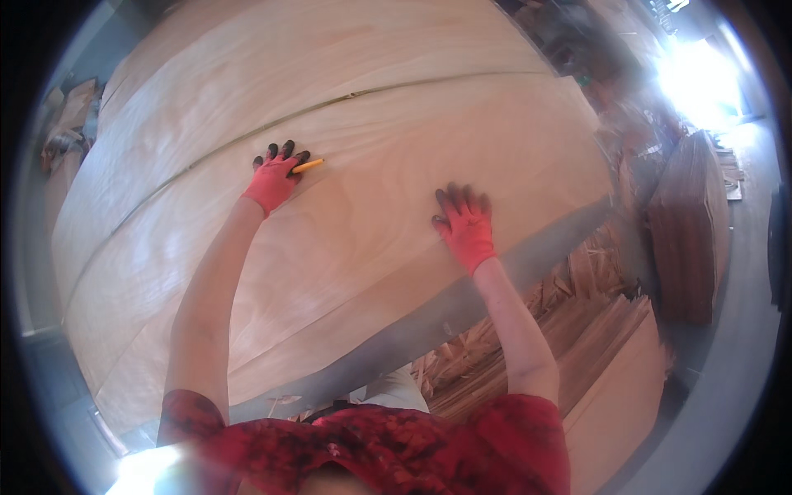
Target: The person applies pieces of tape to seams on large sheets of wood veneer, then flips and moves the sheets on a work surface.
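Note:
Broad, pale wood veneer sheets (365,216) lie spread before me. My left hand (273,182), in a red glove with dark fingertips, rests on the sheet with its fingers spread. Held under its thumb side is a slim yellow tool (309,166), pointing right; its inner end is hidden by the hand, so its exact kind does not show. To the right, my right hand (465,226) lies palm down on the veneer near its close edge, in a matching glove and with nothing in it. A narrow curved seam (272,124) crosses the sheets beyond my left hand.
A grey edge band (408,334) runs along the near side of the veneer. Stacked veneer (619,352) and torn scraps (470,346) lie below right. Another tall stack (687,229) stands farther right. More scraps (68,130) sit at far left.

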A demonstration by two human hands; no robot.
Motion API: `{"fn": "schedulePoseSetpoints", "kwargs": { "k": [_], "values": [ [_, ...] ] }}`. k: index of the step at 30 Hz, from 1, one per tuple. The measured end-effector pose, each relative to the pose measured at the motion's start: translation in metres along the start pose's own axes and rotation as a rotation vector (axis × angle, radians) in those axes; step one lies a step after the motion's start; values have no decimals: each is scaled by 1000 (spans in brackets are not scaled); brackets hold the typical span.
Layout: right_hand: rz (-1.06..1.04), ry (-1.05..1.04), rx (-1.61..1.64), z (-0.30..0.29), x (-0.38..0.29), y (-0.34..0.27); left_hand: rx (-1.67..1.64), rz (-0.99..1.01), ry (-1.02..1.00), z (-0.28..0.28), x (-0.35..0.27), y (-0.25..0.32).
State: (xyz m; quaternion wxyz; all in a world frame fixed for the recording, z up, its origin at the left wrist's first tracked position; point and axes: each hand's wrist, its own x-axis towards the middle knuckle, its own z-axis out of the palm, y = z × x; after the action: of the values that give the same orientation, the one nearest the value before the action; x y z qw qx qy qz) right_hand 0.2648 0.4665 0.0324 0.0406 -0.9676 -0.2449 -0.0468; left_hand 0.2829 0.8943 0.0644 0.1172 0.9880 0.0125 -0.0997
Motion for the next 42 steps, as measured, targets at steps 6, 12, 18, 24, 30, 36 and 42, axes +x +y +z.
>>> {"fn": "schedulePoseSetpoints", "kwargs": {
  "k": [6, 12, 18, 24, 30, 36, 42],
  "values": [
    [79, -10, -24, -11, -43, -9, -67, 13, -56, -3, 8, -3],
    [175, -70, -7, -25, -110, -29, -24, -8, -51, -8, 2, -2],
    [303, -30, 108, -35, -153, -19, -56, -5, -60, -3, 2, 0],
    [393, 53, 64, -38, -120, -15, -57, -8, -50, -2, 1, -1],
    [393, -42, 39, -19, -136, -44, -66, 1, -34, -1, 6, 0],
    [327, -65, 164, -36, -170, -106, -64, -10, -2, 1, 6, -1],
    [453, 133, 103, -43, -119, -55, -67, -29, -15, -1, -2, -8]
  ]
}}
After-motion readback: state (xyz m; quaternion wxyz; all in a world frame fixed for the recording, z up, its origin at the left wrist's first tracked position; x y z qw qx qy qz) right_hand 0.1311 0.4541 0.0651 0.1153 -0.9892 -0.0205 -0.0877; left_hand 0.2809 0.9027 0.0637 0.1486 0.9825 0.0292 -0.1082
